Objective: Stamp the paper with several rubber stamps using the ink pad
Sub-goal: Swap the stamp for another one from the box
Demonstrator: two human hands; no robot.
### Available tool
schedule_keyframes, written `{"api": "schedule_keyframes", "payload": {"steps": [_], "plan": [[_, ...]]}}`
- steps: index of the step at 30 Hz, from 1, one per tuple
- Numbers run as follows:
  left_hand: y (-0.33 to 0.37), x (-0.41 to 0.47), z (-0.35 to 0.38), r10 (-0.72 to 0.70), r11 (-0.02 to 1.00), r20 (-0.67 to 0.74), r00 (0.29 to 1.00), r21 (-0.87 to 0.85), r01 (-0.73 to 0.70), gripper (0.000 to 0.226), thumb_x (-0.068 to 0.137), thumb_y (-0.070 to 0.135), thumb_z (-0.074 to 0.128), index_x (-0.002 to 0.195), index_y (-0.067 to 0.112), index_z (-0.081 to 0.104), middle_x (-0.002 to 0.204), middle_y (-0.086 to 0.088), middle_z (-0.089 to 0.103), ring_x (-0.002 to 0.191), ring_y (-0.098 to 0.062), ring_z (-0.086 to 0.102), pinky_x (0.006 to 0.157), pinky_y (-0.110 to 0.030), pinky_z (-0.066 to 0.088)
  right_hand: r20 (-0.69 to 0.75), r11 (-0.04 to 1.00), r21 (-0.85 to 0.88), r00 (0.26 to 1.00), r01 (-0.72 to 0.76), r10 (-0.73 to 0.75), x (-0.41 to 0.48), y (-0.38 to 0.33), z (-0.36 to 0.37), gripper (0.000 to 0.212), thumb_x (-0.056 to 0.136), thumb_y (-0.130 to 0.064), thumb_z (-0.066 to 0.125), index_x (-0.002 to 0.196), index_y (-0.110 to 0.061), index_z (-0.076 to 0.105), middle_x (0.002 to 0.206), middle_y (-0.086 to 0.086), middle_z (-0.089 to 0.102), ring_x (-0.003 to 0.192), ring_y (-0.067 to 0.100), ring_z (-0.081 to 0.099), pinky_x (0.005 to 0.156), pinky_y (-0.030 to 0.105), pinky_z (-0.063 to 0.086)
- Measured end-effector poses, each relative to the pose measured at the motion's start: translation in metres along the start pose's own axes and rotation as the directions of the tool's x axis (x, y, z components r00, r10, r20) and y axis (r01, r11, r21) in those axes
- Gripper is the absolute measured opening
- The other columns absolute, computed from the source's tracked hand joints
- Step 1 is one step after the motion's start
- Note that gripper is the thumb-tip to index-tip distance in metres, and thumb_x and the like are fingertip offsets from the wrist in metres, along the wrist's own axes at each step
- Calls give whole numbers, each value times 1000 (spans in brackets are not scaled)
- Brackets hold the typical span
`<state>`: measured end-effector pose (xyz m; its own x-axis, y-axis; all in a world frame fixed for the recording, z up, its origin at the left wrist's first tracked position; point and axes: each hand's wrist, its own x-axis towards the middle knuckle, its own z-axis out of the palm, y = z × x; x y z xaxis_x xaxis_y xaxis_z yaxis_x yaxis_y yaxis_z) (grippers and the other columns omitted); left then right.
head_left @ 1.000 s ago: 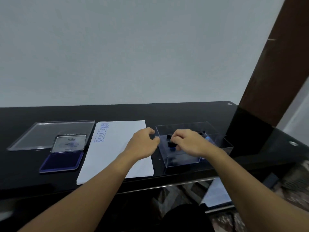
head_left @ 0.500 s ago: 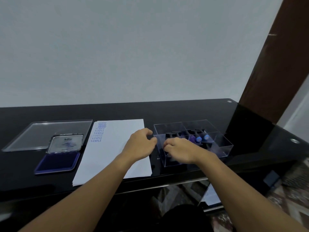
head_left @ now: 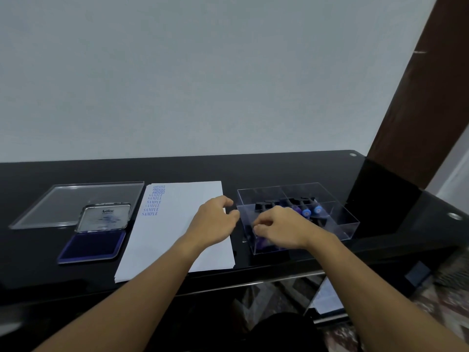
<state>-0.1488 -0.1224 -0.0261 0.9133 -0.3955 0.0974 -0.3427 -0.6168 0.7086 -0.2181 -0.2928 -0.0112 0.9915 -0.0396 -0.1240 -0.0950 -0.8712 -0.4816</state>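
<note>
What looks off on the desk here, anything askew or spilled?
Nothing spilled or damaged. The paper lies slightly skewed to the desk edge, with stamps running down its left side. The ink pad is open, and its lid is smudged blue inside. Both hands are at the stamp box.

both forearms reach forward — left hand (head_left: 215, 223) loosely curled, right hand (head_left: 279, 229) curled, fingers bent down.
</note>
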Motion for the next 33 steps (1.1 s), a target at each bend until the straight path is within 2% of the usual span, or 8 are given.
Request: {"api": "schedule_keyframes", "payload": {"steps": [8, 12, 15, 18, 22, 26, 29, 33], "plan": [[2, -4, 1, 41, 999, 26, 999, 11, -41, 41, 101, 29, 54, 140, 19, 52, 145, 1, 53, 130, -18, 51, 96, -27, 41, -119, 1000, 30, 993, -2, 5, 2, 6, 4, 16, 94, -21, 55, 95, -23, 71, 92, -9, 70, 86, 6, 64, 70, 21, 47], [7, -2, 5, 86, 996, 16, 996, -2, -86, 39, 99, 29, 54, 136, 17, 55, 136, 0, 59, 110, -14, 55, 88, -24, 42, -218, 999, 42, 976, -5, 14, 4, 5, -4, 21, 93, -20, 54, 87, -20, 74, 84, -8, 71, 80, 8, 64, 66, 21, 46], [12, 6, 11, 109, 994, 6, 994, 16, -109, 45, 99, 32, 51, 142, 17, 49, 142, 0, 52, 122, -18, 52, 101, -30, 43, -342, 995, 101, 939, -5, 40, 11, 0, -17, 23, 93, -18, 52, 84, -19, 73, 77, -6, 71, 69, 11, 64, 56, 20, 47], [18, 13, 16, 122, 992, 11, 993, 39, -122, 50, 101, 31, 46, 149, 16, 40, 153, -2, 40, 136, -19, 42, 109, -33, 38, -414, 994, 103, 908, -27, 67, 23, -2, -28, 25, 93, -17, 49, 86, -20, 73, 79, -7, 72, 73, 12, 66, 52, 15, 44], [24, 20, 24, 114, 987, 33, 993, 110, -117, 52, 104, 30, 37, 153, 15, 30, 160, -3, 26, 142, -22, 33, 110, -38, 36, -296, 995, 7, 951, -97, 95, 42, -1, -34, 25, 95, -21, 47, 95, -22, 71, 89, -4, 71, 78, 15, 67, 65, 25, 53], [18, 21, 34, 81, 982, 33, 996, 166, -86, 46, 105, 27, 34, 149, 13, 35, 156, -6, 33, 136, -26, 40, 105, -40, 41, -143, 986, -112, 984, -123, 107, 57, 1, -31, 29, 97, -22, 44, 104, -21, 72, 101, 0, 71, 89, 18, 66, 83, 37, 57], [11, 19, 40, 70, 983, 29, 997, 169, -74, 48, 106, 29, 30, 151, 14, 32, 157, -4, 35, 136, -27, 41, 105, -43, 41, -91, 983, -131, 989, -132, 121, 63, 3, -27, 30, 98, -22, 43, 107, -22, 72, 106, 0, 70, 94, 18, 64, 84, 35, 55], [9, 18, 41, 86, 982, 5, 996, 170, -86, 48, 106, 30, 29, 152, 15, 33, 157, -1, 36, 136, -26, 40, 106, -43, 41, -40, 974, -184, 991, -135, 130, 67, 5, -23, 27, 98, -23, 42, 98, -26, 69, 100, -1, 69, 89, 17, 62, 75, 32, 49]]}}
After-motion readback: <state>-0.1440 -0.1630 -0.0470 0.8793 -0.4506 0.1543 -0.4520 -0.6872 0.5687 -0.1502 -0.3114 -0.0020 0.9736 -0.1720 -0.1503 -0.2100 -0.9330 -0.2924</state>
